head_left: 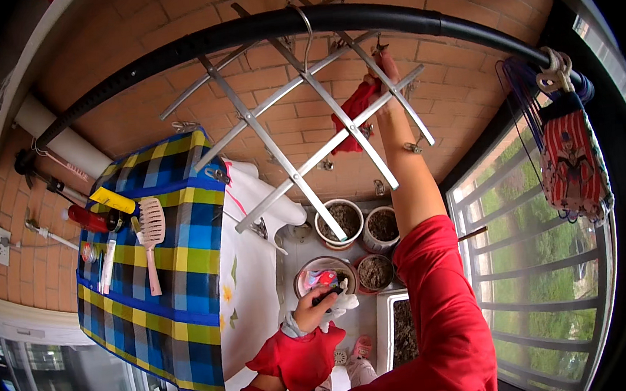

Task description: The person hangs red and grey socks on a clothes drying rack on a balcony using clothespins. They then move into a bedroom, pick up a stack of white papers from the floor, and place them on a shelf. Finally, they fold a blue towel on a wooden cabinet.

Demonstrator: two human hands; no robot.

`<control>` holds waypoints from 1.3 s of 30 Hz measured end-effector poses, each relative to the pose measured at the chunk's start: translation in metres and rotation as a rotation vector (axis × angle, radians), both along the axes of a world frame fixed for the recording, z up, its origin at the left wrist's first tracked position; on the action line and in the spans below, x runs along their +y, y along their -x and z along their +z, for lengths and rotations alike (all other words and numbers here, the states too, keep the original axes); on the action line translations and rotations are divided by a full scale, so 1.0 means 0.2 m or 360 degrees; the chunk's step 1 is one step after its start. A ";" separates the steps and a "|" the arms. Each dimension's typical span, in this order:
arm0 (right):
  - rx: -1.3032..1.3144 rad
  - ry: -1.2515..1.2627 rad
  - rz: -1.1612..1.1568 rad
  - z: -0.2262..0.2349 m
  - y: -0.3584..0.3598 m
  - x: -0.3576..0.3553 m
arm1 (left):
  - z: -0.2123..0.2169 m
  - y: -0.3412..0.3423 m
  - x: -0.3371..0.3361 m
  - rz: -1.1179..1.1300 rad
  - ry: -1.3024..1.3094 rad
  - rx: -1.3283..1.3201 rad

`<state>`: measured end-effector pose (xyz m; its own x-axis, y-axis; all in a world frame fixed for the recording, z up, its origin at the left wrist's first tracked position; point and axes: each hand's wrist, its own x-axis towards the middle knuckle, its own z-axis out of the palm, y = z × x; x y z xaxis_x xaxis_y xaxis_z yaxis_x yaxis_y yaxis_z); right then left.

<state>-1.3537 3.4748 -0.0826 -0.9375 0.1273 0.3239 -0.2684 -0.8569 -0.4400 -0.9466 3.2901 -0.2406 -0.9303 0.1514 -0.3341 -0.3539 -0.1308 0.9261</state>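
A metal lattice drying rack (278,135) with small clips hangs by a hook from a black pole (357,16). My right hand (386,76) reaches up behind the rack's right side, beside a clip (380,46). Its fingers are closed on the top of a small red cloth (353,121), which hangs down behind the metal bars. Lower down, my left hand (311,311) grips a bundle of small cloth pieces (331,298) in white, black and pinkish red. Another red cloth (301,357) is draped over my left wrist and forearm.
Several soil-filled pots (339,219) stand on the floor near the brick wall. A table with a checked cover (179,282) at left bears a pink hairbrush (151,239) and tubes. A patterned cloth bag (574,158) hangs right, by a barred window (536,273).
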 end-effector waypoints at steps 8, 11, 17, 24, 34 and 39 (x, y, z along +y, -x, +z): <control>0.0463 0.0380 0.0890 0.05 0.18 -0.08 | 0.09 0.04 -0.05 -0.0011 0.0072 0.0015; 0.0371 -0.0057 0.1065 0.01 0.19 -0.12 | 0.09 0.03 -0.06 0.0011 0.0054 0.0002; 0.0288 0.0112 0.0050 0.12 0.29 -0.25 | 0.02 0.01 -0.08 -0.0015 -0.0007 -0.0164; 0.0482 -0.0133 0.0024 0.22 0.34 -0.26 | 0.03 -0.03 -0.11 -0.0025 0.0065 -0.0188; 0.0187 -0.0444 -0.0174 0.19 0.13 -0.14 | 0.08 -0.03 -0.09 0.0011 0.0110 -0.0185; -0.0115 -0.0680 -0.0158 0.11 -0.09 -0.07 | 0.09 -0.03 -0.08 -0.0017 0.0087 -0.0100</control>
<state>-1.3366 3.4604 -0.0605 -0.9497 0.0871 0.3009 -0.2958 -0.5657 -0.7698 -0.9397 3.2749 -0.2225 -0.9055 0.1414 -0.4000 -0.4129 -0.0768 0.9075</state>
